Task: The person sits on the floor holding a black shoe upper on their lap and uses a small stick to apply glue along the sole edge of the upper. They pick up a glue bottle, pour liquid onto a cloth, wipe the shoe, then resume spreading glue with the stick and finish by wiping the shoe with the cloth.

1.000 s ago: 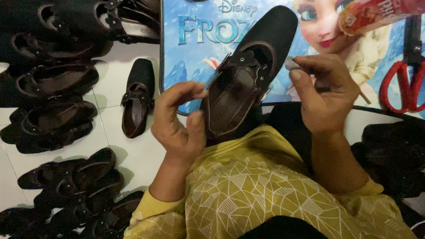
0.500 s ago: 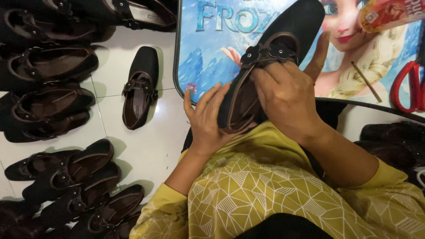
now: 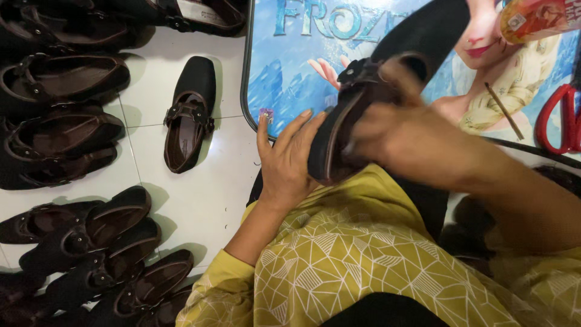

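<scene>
A black strapped shoe with a brown lining is held up over my lap, heel toward me. My left hand cups its heel and outer side from below. My right hand is blurred and lies over the shoe's opening, fingers reaching inside; whether it holds anything small I cannot tell. I wear a yellow patterned top.
A single black shoe lies on the white tiled floor at left. Several dark shoes are stacked along the left edge. A blue cartoon-printed tray lies ahead, with red scissors and a thin stick on it.
My right hand moved from beside the shoe down over its opening. The shoe tilted onto its side, and my left hand shifted under the heel.
</scene>
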Action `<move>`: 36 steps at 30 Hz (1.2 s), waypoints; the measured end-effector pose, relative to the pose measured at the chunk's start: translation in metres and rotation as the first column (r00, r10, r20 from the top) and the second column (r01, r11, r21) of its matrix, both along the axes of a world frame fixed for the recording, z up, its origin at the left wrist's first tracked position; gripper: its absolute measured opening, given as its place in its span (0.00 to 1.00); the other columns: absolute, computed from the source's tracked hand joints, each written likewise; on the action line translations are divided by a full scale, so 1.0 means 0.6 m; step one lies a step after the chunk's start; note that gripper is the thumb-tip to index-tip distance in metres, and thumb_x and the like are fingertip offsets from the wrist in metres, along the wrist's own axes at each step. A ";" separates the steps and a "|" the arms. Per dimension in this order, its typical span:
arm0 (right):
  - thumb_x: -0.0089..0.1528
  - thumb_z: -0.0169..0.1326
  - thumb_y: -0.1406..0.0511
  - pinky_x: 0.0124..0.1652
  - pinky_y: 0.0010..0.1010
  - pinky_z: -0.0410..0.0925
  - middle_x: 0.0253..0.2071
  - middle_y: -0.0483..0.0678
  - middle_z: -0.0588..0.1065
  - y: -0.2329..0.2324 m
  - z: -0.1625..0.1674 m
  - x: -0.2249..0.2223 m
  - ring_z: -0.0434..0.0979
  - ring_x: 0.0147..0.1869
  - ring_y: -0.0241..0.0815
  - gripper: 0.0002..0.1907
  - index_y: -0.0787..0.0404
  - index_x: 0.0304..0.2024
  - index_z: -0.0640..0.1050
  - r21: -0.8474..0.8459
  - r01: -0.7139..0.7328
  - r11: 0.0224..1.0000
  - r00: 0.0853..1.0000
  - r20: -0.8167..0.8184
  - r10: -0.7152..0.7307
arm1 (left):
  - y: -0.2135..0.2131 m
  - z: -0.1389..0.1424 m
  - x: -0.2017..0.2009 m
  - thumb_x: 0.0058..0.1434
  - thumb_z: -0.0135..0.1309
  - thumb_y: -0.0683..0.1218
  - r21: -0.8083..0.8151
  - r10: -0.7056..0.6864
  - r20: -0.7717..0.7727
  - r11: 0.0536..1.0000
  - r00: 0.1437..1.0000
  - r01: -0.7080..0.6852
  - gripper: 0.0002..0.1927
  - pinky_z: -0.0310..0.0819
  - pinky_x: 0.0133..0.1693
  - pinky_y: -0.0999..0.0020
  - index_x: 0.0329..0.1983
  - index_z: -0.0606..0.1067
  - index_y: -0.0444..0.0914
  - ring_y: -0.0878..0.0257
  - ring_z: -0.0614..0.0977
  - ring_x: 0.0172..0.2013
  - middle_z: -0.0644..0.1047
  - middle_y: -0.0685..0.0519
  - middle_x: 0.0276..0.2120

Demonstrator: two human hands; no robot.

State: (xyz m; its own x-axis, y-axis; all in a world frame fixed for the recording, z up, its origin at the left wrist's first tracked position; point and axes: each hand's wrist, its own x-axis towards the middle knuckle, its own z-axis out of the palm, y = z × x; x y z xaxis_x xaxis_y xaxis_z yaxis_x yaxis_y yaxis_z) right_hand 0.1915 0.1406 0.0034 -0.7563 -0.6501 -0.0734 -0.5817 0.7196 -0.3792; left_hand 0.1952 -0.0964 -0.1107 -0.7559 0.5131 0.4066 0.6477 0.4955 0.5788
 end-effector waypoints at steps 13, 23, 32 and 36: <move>0.59 0.59 0.73 0.72 0.60 0.32 0.40 0.40 0.78 -0.018 -0.019 0.040 0.82 0.47 0.41 0.10 0.52 0.37 0.83 -0.141 0.148 0.979 0.944 -0.277 -0.182 | 0.014 0.022 0.022 0.53 0.68 0.70 0.020 0.068 0.151 0.997 0.986 -0.072 0.52 0.33 0.75 0.38 0.69 0.63 0.36 0.56 0.72 0.68 0.72 0.52 0.65; 0.63 0.53 0.79 0.39 0.28 0.70 0.42 0.48 0.77 0.015 0.044 0.091 0.77 0.37 0.37 0.07 0.66 0.40 0.76 -0.836 0.541 0.090 0.528 0.254 -0.810 | -0.013 -0.086 0.095 0.68 0.32 0.81 0.282 -0.119 0.947 0.755 0.299 -0.593 0.50 0.70 0.35 0.66 0.47 0.73 0.29 0.59 0.77 0.33 0.77 0.40 0.36; 0.63 0.56 0.68 0.69 0.58 0.44 0.55 0.53 0.77 -0.050 -0.005 0.098 0.78 0.59 0.52 0.18 0.63 0.57 0.78 -0.266 0.569 0.778 0.790 -0.086 -0.608 | 0.028 -0.067 0.073 0.63 0.24 0.82 0.673 -0.913 0.359 0.396 -0.192 -0.625 0.57 0.77 0.56 0.58 0.71 0.65 0.32 0.53 0.83 0.51 0.78 0.37 0.57; 0.66 0.50 0.50 0.66 0.71 0.18 0.64 0.55 0.72 -0.054 -0.001 0.125 0.73 0.68 0.55 0.31 0.65 0.63 0.73 -0.126 0.495 0.860 0.852 -0.126 -0.508 | 0.027 -0.072 0.072 0.68 0.40 0.66 0.610 -0.868 0.460 0.464 -0.189 -0.642 0.40 0.72 0.62 0.50 0.74 0.60 0.36 0.54 0.78 0.60 0.71 0.44 0.65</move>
